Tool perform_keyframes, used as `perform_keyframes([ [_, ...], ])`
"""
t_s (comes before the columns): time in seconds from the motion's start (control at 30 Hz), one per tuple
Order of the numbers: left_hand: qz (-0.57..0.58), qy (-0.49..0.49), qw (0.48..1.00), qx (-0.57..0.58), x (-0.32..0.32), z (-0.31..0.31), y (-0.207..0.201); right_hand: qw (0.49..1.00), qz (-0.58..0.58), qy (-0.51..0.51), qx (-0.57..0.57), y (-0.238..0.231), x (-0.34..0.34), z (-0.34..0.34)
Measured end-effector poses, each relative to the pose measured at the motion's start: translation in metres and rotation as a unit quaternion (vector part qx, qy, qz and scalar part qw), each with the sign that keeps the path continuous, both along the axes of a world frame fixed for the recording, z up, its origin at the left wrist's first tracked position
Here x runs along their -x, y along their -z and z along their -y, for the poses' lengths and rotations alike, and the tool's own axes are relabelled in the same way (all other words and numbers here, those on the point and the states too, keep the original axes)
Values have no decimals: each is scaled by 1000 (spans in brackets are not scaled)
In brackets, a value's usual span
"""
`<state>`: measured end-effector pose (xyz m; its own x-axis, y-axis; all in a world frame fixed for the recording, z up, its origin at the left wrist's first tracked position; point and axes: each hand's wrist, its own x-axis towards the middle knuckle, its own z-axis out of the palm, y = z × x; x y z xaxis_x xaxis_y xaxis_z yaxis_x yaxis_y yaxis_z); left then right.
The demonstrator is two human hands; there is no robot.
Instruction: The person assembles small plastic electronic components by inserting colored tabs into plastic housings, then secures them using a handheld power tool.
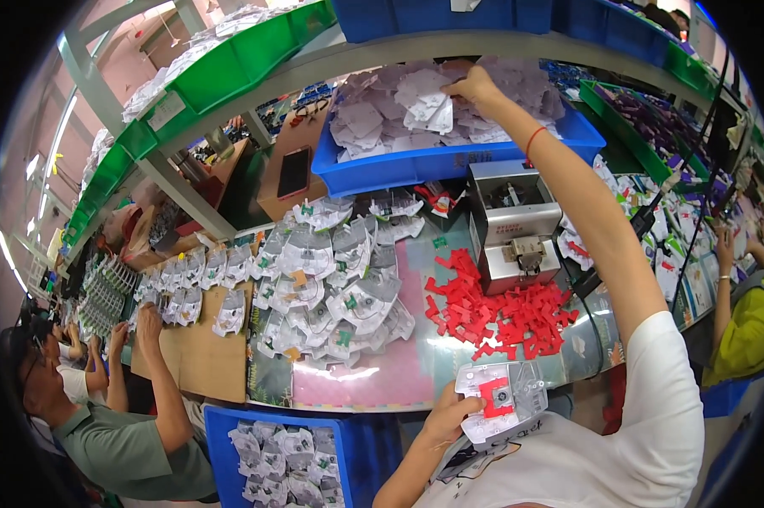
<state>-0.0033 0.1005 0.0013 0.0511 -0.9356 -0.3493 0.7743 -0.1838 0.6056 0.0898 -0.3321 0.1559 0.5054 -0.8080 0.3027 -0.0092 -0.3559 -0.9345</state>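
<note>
Close to my body, my left hand grips a white and clear plastic housing, the thumb pressed on a red plastic piece set in its middle. A round dark part sits beside that red piece. My right arm stretches far forward over a metal device. At its end my right hand is inside a blue bin heaped with white plastic parts, its fingers closed on a white plastic part. Loose red plastic pieces lie in a pile on the table between my hands.
The metal device stands behind the red pile. Stacked clear housings fill the table's left. A blue crate of housings is at lower left. A person works on the left, another in yellow-green on the right. Shelves with bins hang overhead.
</note>
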Motion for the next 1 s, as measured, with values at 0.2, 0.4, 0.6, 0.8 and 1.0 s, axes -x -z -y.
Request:
perform_keyframes([
  [0.2, -38, 26, 999, 10, 12, -2, -5, 967, 0, -255, -21, 1, 61, -77],
  [0.4, -41, 81, 996, 14, 23, 2, -4, 935, -111, -320, 102, 85, 100, -188],
  [0.6, -40, 80, 996, 18, 29, 2, -1, 935, -155, -308, 88, 124, 125, -226],
  [0.8, -47, 90, 995, 10, 34, 7, -2, 942, -171, -175, 230, 131, 139, -226],
  [1.0, -50, 92, 994, -10, 38, 11, 0, 969, -132, -148, 145, 110, 154, -228],
])
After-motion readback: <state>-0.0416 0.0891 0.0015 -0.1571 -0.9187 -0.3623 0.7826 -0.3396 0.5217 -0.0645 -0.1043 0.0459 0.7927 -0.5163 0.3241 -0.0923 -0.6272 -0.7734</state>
